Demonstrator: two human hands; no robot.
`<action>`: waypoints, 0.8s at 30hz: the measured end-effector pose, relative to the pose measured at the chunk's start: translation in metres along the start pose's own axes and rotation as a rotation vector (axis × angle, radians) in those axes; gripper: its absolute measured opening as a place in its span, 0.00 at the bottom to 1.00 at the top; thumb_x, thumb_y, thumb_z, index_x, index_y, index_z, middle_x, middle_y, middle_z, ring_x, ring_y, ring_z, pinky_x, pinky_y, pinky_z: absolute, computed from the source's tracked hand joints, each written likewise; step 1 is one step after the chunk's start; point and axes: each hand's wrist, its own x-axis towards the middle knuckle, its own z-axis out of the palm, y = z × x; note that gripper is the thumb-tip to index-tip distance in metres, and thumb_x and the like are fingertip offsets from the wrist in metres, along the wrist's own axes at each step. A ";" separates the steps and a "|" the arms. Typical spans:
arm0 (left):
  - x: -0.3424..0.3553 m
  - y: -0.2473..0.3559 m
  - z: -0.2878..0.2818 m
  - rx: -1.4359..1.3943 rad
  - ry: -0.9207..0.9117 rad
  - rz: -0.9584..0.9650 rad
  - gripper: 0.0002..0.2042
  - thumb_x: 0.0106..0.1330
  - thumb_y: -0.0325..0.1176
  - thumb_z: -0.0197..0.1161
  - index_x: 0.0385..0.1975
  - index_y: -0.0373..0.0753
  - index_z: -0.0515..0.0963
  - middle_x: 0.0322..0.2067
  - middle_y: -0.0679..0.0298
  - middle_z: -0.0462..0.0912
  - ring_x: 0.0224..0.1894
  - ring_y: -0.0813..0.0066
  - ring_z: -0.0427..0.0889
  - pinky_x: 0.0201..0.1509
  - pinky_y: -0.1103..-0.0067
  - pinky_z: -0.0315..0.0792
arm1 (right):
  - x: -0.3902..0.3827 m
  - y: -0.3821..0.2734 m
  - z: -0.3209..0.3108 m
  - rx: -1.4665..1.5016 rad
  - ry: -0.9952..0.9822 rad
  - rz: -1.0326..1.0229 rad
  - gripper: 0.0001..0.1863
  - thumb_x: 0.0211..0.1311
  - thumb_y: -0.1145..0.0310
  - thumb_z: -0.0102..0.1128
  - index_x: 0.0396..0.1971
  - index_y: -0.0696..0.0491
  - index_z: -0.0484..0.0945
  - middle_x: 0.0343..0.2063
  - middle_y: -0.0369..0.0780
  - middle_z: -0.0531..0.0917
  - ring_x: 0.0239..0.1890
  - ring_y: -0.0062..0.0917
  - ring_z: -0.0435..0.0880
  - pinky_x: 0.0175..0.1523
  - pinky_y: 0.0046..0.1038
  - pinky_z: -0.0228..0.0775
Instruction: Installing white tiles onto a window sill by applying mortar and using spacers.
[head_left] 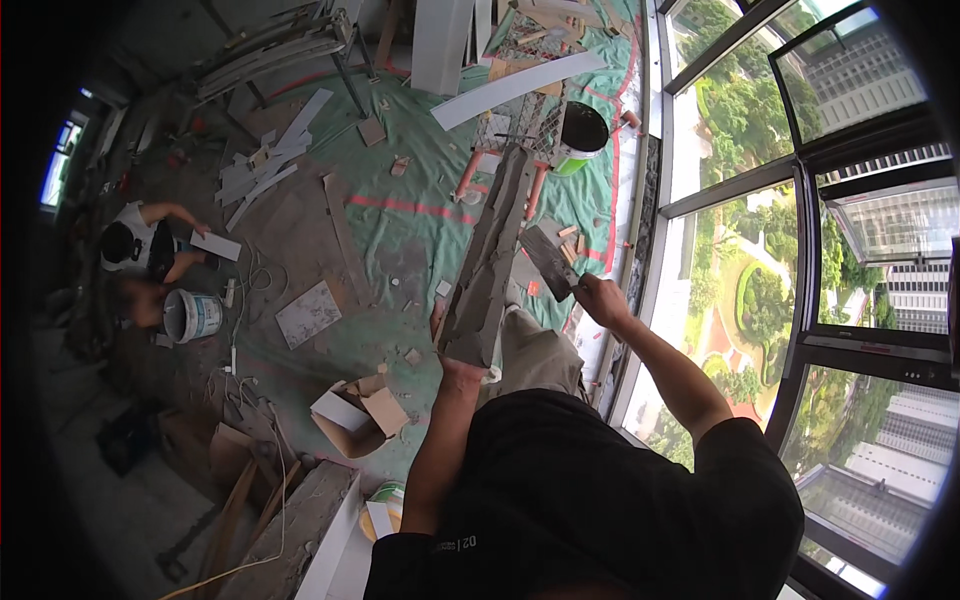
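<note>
A long narrow strip (pixel 487 262), coated with wet grey mortar, stretches away from my body, tilted slightly to the right. My left hand (pixel 460 366) grips its near end from below, with fingertips showing at its left edge. Its far end reaches a stand with orange-red legs (pixel 467 176); whether it rests there I cannot tell. My right hand (pixel 601 298) is closed round the handle of a trowel (pixel 547 262). The grey-smeared blade lies just right of the strip, apart from it.
A dark-mouthed bucket with a green band (pixel 583 135) stands beyond the trowel. Large windows (pixel 740 260) line the right side. An open cardboard box (pixel 362 415) sits at left. Farther left a person (pixel 140 240) handles a white piece beside a white bucket (pixel 193 316). Green sheeting (pixel 400 220) covers the floor.
</note>
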 end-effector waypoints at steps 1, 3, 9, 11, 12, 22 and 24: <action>0.002 -0.001 0.005 0.004 0.009 -0.004 0.38 0.88 0.58 0.43 0.87 0.38 0.61 0.84 0.51 0.68 0.86 0.48 0.65 0.91 0.45 0.50 | 0.006 0.000 0.001 0.084 0.012 -0.007 0.17 0.76 0.55 0.67 0.45 0.56 0.84 0.34 0.56 0.89 0.40 0.58 0.90 0.45 0.54 0.80; 0.005 -0.004 0.013 -0.041 0.018 -0.020 0.39 0.87 0.59 0.45 0.87 0.37 0.61 0.85 0.51 0.66 0.87 0.48 0.64 0.91 0.40 0.38 | 0.010 -0.017 -0.005 0.223 -0.057 -0.039 0.17 0.77 0.56 0.68 0.47 0.56 0.85 0.33 0.55 0.89 0.40 0.56 0.90 0.45 0.50 0.81; 0.006 -0.010 0.013 0.054 0.098 -0.008 0.40 0.85 0.60 0.49 0.85 0.34 0.62 0.83 0.51 0.70 0.86 0.51 0.65 0.90 0.36 0.23 | 0.050 -0.052 -0.003 0.463 -0.257 -0.415 0.14 0.79 0.58 0.66 0.47 0.54 0.83 0.32 0.54 0.87 0.37 0.55 0.89 0.42 0.51 0.79; 0.013 -0.018 0.031 0.015 0.199 0.014 0.40 0.85 0.60 0.49 0.85 0.34 0.62 0.82 0.51 0.71 0.85 0.52 0.66 0.91 0.36 0.23 | 0.081 -0.023 0.014 0.440 -0.187 -0.375 0.14 0.79 0.57 0.66 0.47 0.54 0.83 0.32 0.54 0.87 0.37 0.56 0.89 0.42 0.52 0.79; 0.015 -0.020 0.041 -0.035 0.291 0.053 0.40 0.85 0.59 0.50 0.85 0.34 0.63 0.82 0.52 0.71 0.85 0.53 0.67 0.91 0.37 0.23 | 0.100 -0.006 0.028 0.401 -0.128 -0.345 0.14 0.79 0.57 0.67 0.47 0.54 0.83 0.32 0.55 0.87 0.37 0.56 0.89 0.42 0.53 0.79; 0.061 -0.009 0.058 0.111 0.157 -0.074 0.40 0.86 0.60 0.47 0.89 0.39 0.56 0.87 0.53 0.62 0.88 0.55 0.62 0.87 0.27 0.25 | 0.290 0.227 0.064 0.197 0.086 0.163 0.21 0.78 0.52 0.61 0.45 0.57 0.87 0.32 0.55 0.90 0.34 0.53 0.93 0.43 0.51 0.83; 0.043 -0.002 0.068 0.127 0.281 0.006 0.41 0.84 0.62 0.48 0.88 0.40 0.58 0.86 0.54 0.62 0.88 0.49 0.60 0.88 0.29 0.29 | 0.310 0.165 0.068 0.416 -0.103 0.260 0.21 0.78 0.53 0.61 0.45 0.58 0.88 0.29 0.53 0.89 0.29 0.47 0.91 0.40 0.48 0.82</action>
